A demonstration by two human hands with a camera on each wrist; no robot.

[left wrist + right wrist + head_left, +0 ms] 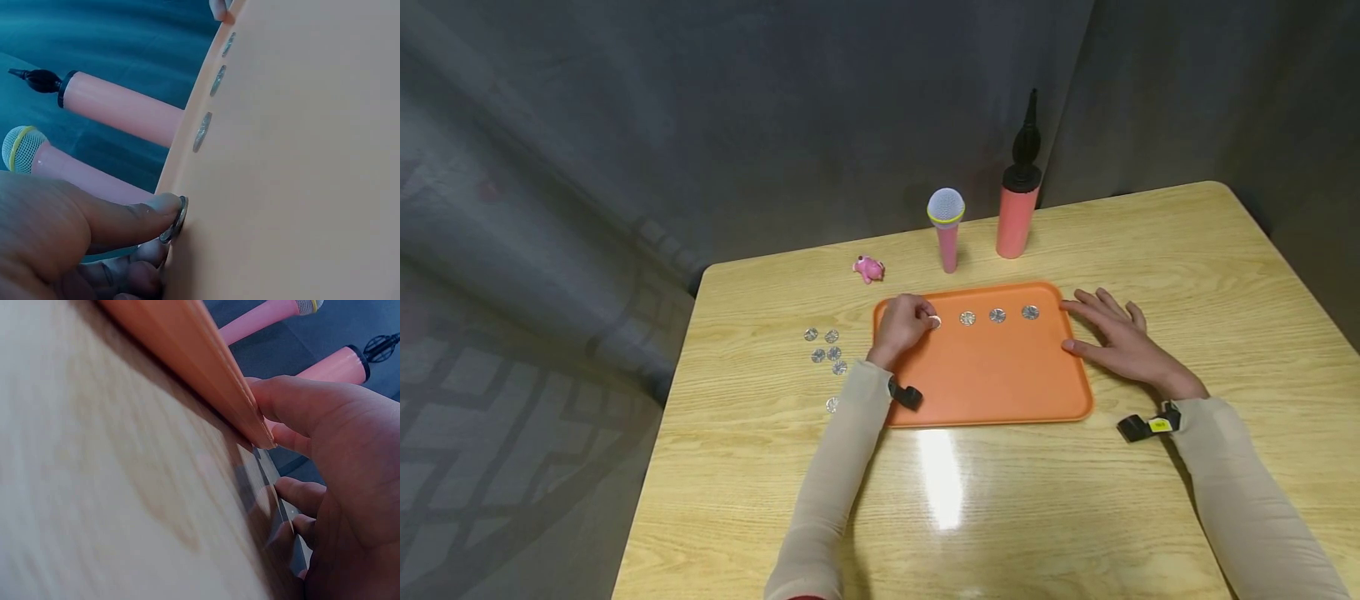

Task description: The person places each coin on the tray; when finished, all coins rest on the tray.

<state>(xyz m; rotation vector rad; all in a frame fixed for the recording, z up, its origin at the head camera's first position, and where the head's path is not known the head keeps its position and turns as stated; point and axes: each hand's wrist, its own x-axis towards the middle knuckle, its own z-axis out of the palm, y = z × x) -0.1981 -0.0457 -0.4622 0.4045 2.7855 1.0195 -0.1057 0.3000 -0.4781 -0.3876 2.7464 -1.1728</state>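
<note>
At the upper left of the orange tray point(992, 375), my left hand point(901, 325) pinches a silver coin point(181, 219) between thumb and fingers, the coin touching or just above the tray. To its right, three more coins lie in a row along the far side: one coin point(967, 318), a middle coin point(997, 316) and a far-right coin point(1030, 312). My right hand point(1116, 340) rests at the tray's right edge, its fingers spread and fairly straight, thumb and forefinger touching the rim. Part of the held coin is hidden by the thumb.
Several loose coins point(834, 353) lie on the wooden table point(737, 467) left of the tray; one coin point(832, 405) sits nearer the left sleeve. Behind the tray stand a pink toy microphone point(948, 246), a pink balloon pump point(1017, 221) and a small pink figurine point(869, 269).
</note>
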